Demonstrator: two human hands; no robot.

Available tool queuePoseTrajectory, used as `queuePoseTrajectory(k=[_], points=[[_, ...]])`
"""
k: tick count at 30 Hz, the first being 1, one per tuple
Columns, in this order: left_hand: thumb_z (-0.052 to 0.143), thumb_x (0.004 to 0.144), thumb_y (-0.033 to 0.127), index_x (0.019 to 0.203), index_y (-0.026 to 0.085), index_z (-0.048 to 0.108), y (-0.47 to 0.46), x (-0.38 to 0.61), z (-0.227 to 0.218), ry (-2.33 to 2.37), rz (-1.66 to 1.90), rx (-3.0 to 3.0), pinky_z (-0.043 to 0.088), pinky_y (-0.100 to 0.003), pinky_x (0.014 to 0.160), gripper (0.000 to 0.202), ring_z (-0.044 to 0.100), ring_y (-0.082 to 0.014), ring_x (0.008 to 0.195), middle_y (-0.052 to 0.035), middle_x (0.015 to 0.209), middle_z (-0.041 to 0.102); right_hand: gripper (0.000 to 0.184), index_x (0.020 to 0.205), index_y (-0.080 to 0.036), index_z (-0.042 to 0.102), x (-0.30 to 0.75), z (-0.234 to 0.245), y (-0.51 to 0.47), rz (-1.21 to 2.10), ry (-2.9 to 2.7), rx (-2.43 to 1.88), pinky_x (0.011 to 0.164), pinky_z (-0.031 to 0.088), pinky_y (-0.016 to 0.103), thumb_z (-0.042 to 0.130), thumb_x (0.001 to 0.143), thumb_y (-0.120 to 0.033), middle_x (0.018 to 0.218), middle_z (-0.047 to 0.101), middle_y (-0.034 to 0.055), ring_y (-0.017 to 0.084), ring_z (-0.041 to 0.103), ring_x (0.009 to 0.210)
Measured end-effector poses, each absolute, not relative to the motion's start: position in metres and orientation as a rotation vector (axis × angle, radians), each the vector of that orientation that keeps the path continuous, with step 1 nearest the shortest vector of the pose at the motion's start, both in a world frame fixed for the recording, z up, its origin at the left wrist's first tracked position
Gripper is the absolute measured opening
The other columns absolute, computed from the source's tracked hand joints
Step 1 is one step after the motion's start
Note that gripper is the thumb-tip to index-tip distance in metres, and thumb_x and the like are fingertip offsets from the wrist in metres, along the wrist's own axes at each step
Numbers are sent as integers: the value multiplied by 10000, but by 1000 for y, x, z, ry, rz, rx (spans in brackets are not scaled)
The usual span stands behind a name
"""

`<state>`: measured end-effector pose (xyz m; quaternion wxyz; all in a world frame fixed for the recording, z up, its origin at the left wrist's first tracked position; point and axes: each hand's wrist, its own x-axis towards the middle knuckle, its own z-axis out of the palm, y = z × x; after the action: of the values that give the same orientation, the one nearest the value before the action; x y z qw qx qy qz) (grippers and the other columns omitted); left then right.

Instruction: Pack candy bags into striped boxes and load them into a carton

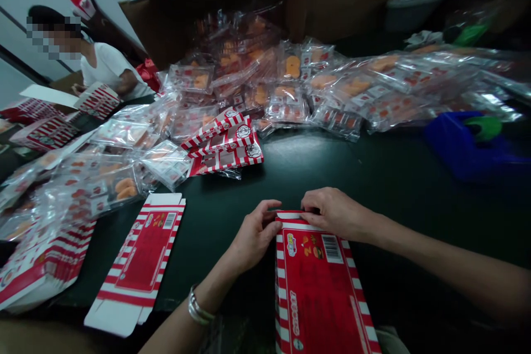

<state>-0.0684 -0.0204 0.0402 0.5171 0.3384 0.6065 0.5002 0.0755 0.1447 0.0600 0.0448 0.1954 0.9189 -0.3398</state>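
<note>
A red cardboard box [319, 287] with white-striped edges, a barcode and food pictures stands in front of me, its far end at my fingers. My left hand [255, 235] grips the box's far left corner, thumb on the edge and fingers curled beyond it. At the far right of that end, my right hand [332, 210] is closed on the box's end flap, with some fingertips hidden. A flattened box [145, 265] of the same print lies to the left on the dark green table [224, 215].
Clear bags [286, 105] of toy food pieces are heaped across the back. Striped folded cardboard inserts [226, 144] lie before them. A stack of flat boxes [45, 265] sits at left, a blue tape dispenser [460, 144] at right. A co-worker [105, 66] sits far left.
</note>
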Motion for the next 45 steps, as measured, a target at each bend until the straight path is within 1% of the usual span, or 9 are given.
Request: queuePoseTrajectory(k=[5, 8, 15, 26, 30, 33, 36, 39, 45], points=[[618, 844, 274, 1034, 184, 526, -18, -63, 41, 1421, 1230, 868, 507, -307, 828, 230, 645, -197, 972, -63, 1032, 688, 316, 703, -164, 661, 73, 63, 144, -1226, 2733, 592, 528, 391, 235, 540, 858, -411, 726, 699, 45, 142, 594, 621], [592, 861, 254, 1107, 188, 505, -18, -60, 42, 1380, 1232, 876, 509, -310, 832, 269, 655, -197, 971, -69, 1053, 690, 246, 754, -170, 679, 67, 63, 142, -1327, 2714, 506, 562, 407, 224, 544, 847, -353, 736, 703, 19, 132, 602, 648], [550, 883, 226, 1191, 190, 471, -17, -58, 39, 1428, 1221, 902, 515, -312, 830, 320, 656, -203, 995, -84, 1101, 682, 179, 697, -142, 638, 62, 60, 139, -1357, 2752, 523, 536, 376, 225, 548, 807, -250, 668, 672, 32, 122, 565, 591], [625, 837, 221, 979, 160, 584, -16, -59, 34, 1413, 1280, 900, 498, -287, 814, 160, 641, -167, 915, -43, 969, 677, 200, 676, -132, 659, 60, 72, 135, -1363, 2706, 450, 527, 366, 229, 528, 813, -196, 648, 657, 33, 124, 542, 583], [677, 813, 249, 925, 155, 603, -20, -65, 36, 1391, 1272, 884, 508, -279, 797, 164, 652, -163, 894, -45, 962, 698, 242, 808, -152, 733, 79, 76, 156, -1445, 2600, 320, 640, 452, 241, 547, 839, -303, 796, 718, 34, 152, 624, 711], [691, 821, 289, 914, 154, 610, -25, -72, 39, 1400, 1263, 848, 519, -269, 777, 183, 663, -161, 887, -48, 960, 709, 380, 948, -147, 734, 112, 72, 166, -1649, 2491, 593, 726, 501, 286, 559, 833, -464, 920, 734, 61, 203, 659, 838], [700, 821, 292, 912, 153, 609, -28, -76, 40, 1367, 1273, 824, 530, -260, 769, 190, 669, -154, 891, -52, 988, 714, 434, 994, -148, 708, 140, 63, 155, -1984, 2255, 887, 744, 537, 318, 593, 804, -520, 946, 731, 71, 217, 677, 858], [704, 822, 279, 910, 150, 616, -27, -77, 41, 1347, 1264, 850, 535, -249, 760, 180, 671, -145, 881, -47, 967, 718, 410, 920, -155, 693, 149, 59, 140, -2177, 2098, 994, 707, 553, 311, 653, 751, -527, 894, 723, 63, 208, 683, 829], [700, 828, 264, 896, 157, 611, -26, -74, 47, 1313, 1241, 875, 541, -246, 754, 155, 675, -146, 894, -42, 971, 722, 310, 673, -173, 581, 132, 64, 146, -2098, 2096, 1044, 539, 500, 268, 726, 652, -446, 673, 668, 26, 172, 643, 637]])
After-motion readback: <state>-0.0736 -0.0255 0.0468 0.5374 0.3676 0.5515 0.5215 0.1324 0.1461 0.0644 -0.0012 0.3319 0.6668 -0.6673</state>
